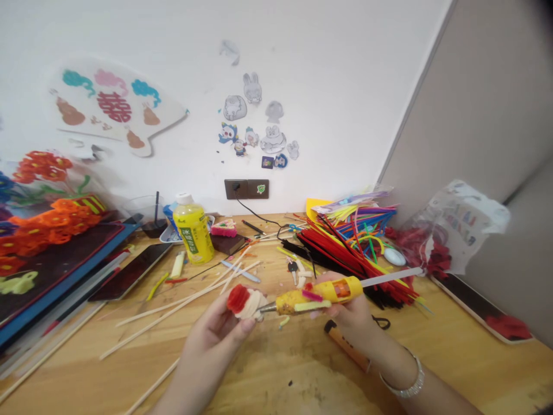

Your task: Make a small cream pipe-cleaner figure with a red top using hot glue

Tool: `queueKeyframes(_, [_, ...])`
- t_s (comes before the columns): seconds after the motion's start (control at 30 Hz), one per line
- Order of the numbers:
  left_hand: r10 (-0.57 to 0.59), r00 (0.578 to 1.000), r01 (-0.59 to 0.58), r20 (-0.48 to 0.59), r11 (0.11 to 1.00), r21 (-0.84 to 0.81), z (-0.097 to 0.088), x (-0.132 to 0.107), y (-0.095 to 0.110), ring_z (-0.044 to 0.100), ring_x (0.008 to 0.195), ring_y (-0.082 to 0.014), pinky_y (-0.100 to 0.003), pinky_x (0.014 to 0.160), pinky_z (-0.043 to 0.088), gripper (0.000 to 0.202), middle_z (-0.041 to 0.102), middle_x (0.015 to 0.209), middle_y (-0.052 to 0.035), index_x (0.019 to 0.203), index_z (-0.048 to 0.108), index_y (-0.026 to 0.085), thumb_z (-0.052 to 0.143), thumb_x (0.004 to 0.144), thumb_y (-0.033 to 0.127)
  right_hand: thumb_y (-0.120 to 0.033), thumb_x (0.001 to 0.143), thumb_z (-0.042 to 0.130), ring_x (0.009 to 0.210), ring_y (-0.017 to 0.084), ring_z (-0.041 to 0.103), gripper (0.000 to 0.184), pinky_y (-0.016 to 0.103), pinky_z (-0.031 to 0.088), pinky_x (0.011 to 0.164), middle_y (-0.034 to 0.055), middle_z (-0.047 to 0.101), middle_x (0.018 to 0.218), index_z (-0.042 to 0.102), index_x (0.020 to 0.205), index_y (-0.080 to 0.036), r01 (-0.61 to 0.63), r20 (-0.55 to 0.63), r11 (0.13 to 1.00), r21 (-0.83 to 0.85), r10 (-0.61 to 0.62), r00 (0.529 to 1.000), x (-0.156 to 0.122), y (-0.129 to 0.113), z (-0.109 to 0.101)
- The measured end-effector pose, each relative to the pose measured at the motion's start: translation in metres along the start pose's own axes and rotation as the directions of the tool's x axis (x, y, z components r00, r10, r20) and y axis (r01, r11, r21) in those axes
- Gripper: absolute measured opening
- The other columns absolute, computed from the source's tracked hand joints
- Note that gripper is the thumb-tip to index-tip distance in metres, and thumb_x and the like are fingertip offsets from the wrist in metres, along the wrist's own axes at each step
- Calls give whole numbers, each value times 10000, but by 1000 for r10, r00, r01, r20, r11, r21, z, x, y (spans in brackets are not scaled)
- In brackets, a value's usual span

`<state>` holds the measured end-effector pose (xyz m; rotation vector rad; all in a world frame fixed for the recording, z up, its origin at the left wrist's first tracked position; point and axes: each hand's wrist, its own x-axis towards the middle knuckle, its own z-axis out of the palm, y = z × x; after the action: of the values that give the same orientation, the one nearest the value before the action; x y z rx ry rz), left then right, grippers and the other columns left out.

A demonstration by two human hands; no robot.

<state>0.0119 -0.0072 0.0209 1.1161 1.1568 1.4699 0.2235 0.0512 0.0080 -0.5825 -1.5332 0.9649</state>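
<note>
Between the fingers of my left hand (216,337) is a small red and cream coiled pipe-cleaner piece (247,302), its red part toward the left. My right hand (352,317) is closed around a yellow glue gun (302,298). A long translucent glue stick (391,278) sticks out of the gun's rear. The metal nozzle (268,308) points left and meets, or nearly meets, the cream side of the piece; exact contact is hard to make out. Pink and pale yellow fuzzy bits cling to the gun's body. Below my right hand lies an orange-brown stick-shaped object (348,346), partly covered.
Behind the gun lies a heap of coloured pipe cleaners (345,248). A yellow bottle (193,230), a dark-screened tablet (132,271) and thin wooden sticks (181,302) are at left, beside orange fuzzy flowers (52,230). A plastic bag (466,225) stands right. A cord runs from the wall socket (246,189).
</note>
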Motion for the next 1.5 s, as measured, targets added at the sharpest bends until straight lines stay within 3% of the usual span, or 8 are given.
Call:
queueKeyframes(0.5, [33, 999, -33, 18, 999, -11, 2, 3, 1, 662, 916, -170, -196, 808, 508, 296, 752, 965, 7, 912, 689, 252, 748, 643, 360, -664, 717, 530, 589, 179, 556, 490, 283, 424, 536, 30, 600, 662, 616, 773, -185, 155, 42, 880, -449, -153, 987, 2, -11, -12])
queueKeyframes(0.67, [52, 998, -53, 41, 999, 8, 2, 2, 4, 659, 795, -145, -175, 749, 508, 263, 749, 853, 6, 901, 689, 229, 725, 674, 358, -453, 812, 540, 634, 197, 552, 302, 294, 405, 580, 58, 609, 699, 596, 766, -160, 154, 100, 500, -852, -133, 986, 15, -12, -9])
queueKeyframes(0.73, [59, 997, -59, 43, 998, 14, 3, 1, 5, 654, 776, -144, -174, 735, 508, 251, 745, 829, 5, 893, 691, 222, 723, 678, 348, -274, 824, 531, 721, 226, 558, 150, 319, 413, 639, 92, 624, 782, 595, 840, -139, 164, 162, 324, -932, -35, 986, 18, -4, -5])
queueKeyframes(0.83, [51, 998, -51, 33, 999, 13, 5, 2, 5, 654, 802, -145, -176, 745, 507, 238, 744, 858, 4, 899, 689, 225, 724, 681, 314, -100, 786, 485, 844, 269, 539, 216, 361, 417, 710, 144, 614, 922, 572, 984, -105, 145, 183, 207, -968, 175, 968, 13, 16, 3])
queueKeyframes(1.03, [66, 998, -66, 0, 997, -26, 9, 3, 4, 664, 765, -139, -170, 711, 518, 229, 749, 809, 27, 823, 698, 237, 767, 606, 214, -6, 632, 515, 947, 253, 523, 358, 368, 421, 814, 124, 579, 988, 549, 962, -141, 96, 222, 405, -909, 277, 935, 1, 36, 11])
queueKeyframes(1.17, [96, 994, -96, 55, 995, 4, 10, 2, -2, 657, 783, -135, -172, 731, 509, 201, 743, 814, 32, 828, 696, 249, 722, 651, 157, -55, 727, 489, 870, 221, 528, 188, 367, 436, 771, 88, 583, 895, 543, 878, -155, 116, 178, 602, -790, 43, 983, 2, 20, 18])
queueKeyframes(1.27, [113, 992, -113, 53, 994, 3, 12, 0, -7, 655, 745, -128, -165, 705, 511, 214, 738, 780, 35, 814, 696, 242, 716, 639, 120, -147, 830, 481, 811, 185, 546, 78, 332, 448, 743, 52, 604, 821, 553, 846, -171, 268, 199, 739, -618, -183, 963, -3, 1, 28])
queueKeyframes(1.5, [124, 990, -126, 63, 992, 28, 19, 0, -13, 668, 731, -143, -175, 686, 525, 219, 740, 748, 14, 793, 703, 210, 714, 607, 95, -208, 885, 486, 763, 145, 571, 103, 277, 468, 705, 31, 632, 809, 583, 872, -177, 386, 250, 753, -533, -296, 922, -23, -14, 41])
